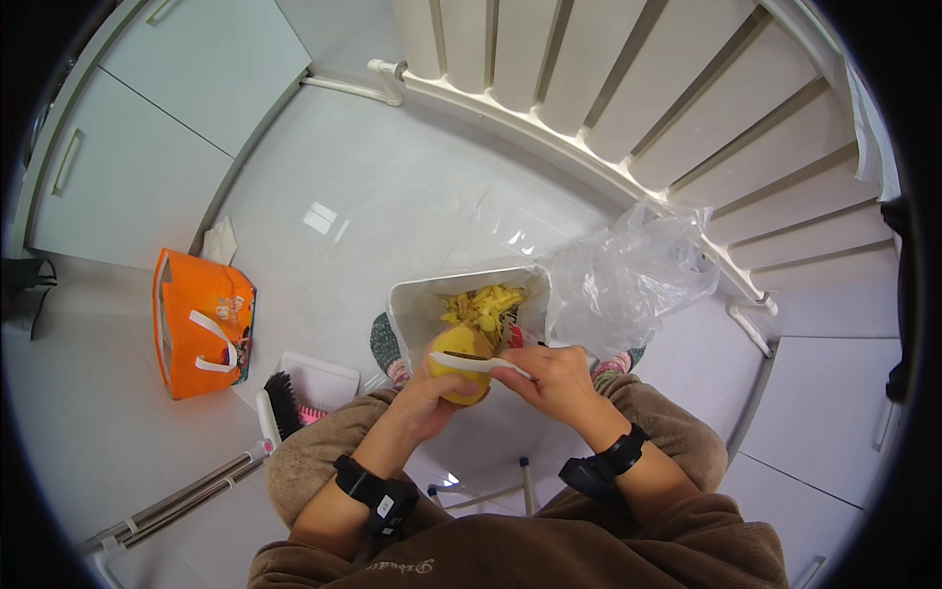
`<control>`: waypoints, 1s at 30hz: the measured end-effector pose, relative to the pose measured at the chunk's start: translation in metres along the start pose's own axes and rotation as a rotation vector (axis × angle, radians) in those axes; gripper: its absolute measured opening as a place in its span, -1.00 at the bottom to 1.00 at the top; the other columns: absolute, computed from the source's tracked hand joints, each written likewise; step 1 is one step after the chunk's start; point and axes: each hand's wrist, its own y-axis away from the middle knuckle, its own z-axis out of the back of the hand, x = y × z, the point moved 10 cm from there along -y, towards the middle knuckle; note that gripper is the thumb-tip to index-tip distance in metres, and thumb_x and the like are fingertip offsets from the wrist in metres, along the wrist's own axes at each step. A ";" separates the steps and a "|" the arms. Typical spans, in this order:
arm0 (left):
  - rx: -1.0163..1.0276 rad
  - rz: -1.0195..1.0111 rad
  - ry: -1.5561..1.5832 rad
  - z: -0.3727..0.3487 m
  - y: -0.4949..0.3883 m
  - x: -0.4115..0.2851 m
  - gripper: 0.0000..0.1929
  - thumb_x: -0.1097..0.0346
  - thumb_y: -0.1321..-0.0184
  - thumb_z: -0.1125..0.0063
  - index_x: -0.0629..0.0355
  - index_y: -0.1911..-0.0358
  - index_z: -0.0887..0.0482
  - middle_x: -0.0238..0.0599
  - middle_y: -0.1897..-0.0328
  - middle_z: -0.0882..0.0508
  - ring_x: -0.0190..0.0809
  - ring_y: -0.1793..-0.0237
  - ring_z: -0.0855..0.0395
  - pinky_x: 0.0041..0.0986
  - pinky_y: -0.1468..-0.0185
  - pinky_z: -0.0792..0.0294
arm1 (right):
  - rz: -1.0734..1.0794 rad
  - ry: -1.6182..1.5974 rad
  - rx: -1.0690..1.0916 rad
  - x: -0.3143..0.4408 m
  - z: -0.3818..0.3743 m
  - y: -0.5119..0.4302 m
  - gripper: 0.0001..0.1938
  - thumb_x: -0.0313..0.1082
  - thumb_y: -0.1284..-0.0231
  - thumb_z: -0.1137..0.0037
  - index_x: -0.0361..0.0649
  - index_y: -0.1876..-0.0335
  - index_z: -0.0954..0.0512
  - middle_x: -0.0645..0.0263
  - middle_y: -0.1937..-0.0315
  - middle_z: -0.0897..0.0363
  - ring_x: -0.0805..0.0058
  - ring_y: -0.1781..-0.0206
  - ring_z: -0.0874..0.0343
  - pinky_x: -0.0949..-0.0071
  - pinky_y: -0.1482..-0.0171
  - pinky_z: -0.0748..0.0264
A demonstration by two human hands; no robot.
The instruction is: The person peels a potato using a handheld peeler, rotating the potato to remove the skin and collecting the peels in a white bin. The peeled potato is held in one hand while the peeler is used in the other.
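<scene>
My left hand (425, 403) holds a partly peeled yellow potato (462, 341) from its left and lower side, with the thumb across the front. Some brownish skin shows at the potato's edge. In my right hand (557, 384) is a white peeler (465, 362), gripped by the handle, with its head lying across the potato. Just beyond my hands stands a white bin (416, 302) between my feet. Yellow peelings (491, 303) lie inside it, beside a piece of packaging bearing red and black print.
A clear plastic bag (625, 272) lies right of the bin, against a white slatted radiator (589, 81). At left stand an orange bag (199, 324), a dustpan (320, 375) and a long-handled brush (281, 405). White cabinets (140, 162) line the left side.
</scene>
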 end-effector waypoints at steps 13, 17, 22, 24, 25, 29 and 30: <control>-0.038 -0.002 -0.078 0.001 -0.003 0.002 -0.19 0.66 0.17 -0.23 -0.05 -0.26 -0.28 -0.31 -0.14 -0.45 -0.17 -0.19 -0.45 -0.26 -0.11 -0.49 | -0.237 0.265 0.109 -0.026 -0.034 0.000 -0.67 0.02 -0.28 -0.12 -0.07 0.42 -0.60 0.23 0.60 -0.60 0.19 0.56 -0.59 0.24 0.53 -0.46; 0.031 -0.005 -0.096 -0.013 0.002 0.008 -0.09 0.69 0.21 -0.25 -0.08 -0.33 -0.21 -0.33 -0.18 -0.43 -0.16 -0.22 -0.43 -0.26 -0.10 -0.49 | -0.532 0.252 0.285 -0.083 -0.050 0.011 -0.56 0.11 -0.34 0.03 -0.11 0.42 -0.63 0.11 0.55 -0.62 0.05 0.44 -0.62 0.11 0.37 -0.51; 0.025 0.001 -0.098 -0.007 0.001 0.001 -0.04 0.69 0.19 -0.28 -0.10 -0.38 -0.18 -0.33 -0.22 -0.41 -0.17 -0.24 -0.42 -0.28 -0.10 -0.48 | -0.624 0.143 0.394 -0.100 -0.057 0.022 -0.53 0.14 -0.32 0.02 -0.14 0.37 -0.65 0.06 0.53 -0.62 0.05 0.37 -0.63 0.13 0.29 -0.52; 0.018 0.015 -0.078 -0.006 0.001 -0.001 -0.03 0.68 0.20 -0.31 -0.11 -0.39 -0.17 -0.33 -0.23 -0.40 -0.16 -0.24 -0.41 -0.28 -0.11 -0.48 | -0.720 0.052 0.320 -0.103 -0.045 0.019 -0.58 0.10 -0.29 -0.08 -0.15 0.35 -0.65 0.11 0.55 -0.63 0.13 0.40 -0.65 0.20 0.31 -0.53; -0.003 0.027 -0.089 -0.005 0.000 0.000 -0.02 0.68 0.20 -0.32 -0.11 -0.39 -0.17 -0.33 -0.23 -0.40 -0.15 -0.24 -0.41 -0.28 -0.11 -0.48 | -0.716 -0.113 0.277 -0.096 -0.042 0.016 -0.61 0.06 -0.25 -0.14 -0.17 0.30 -0.65 0.13 0.53 -0.63 0.22 0.39 -0.65 0.26 0.30 -0.53; -0.020 -0.054 -0.159 -0.012 0.003 -0.006 0.05 0.70 0.27 -0.36 -0.07 -0.41 -0.13 -0.29 -0.22 -0.41 -0.14 -0.21 -0.44 -0.26 -0.11 -0.48 | -0.646 -0.468 0.186 -0.062 -0.034 0.006 -0.61 -0.08 -0.11 -0.36 -0.24 0.10 -0.63 0.22 0.40 -0.65 0.50 0.31 -0.61 0.44 0.23 -0.54; -0.019 -0.059 -0.204 -0.015 0.003 -0.006 0.07 0.70 0.30 -0.38 -0.06 -0.41 -0.12 -0.28 -0.22 -0.41 -0.15 -0.20 -0.44 -0.26 -0.11 -0.48 | -0.606 -0.520 0.191 -0.054 -0.034 0.003 -0.57 -0.12 -0.08 -0.41 -0.26 0.05 -0.62 0.24 0.35 -0.65 0.56 0.28 -0.59 0.48 0.20 -0.54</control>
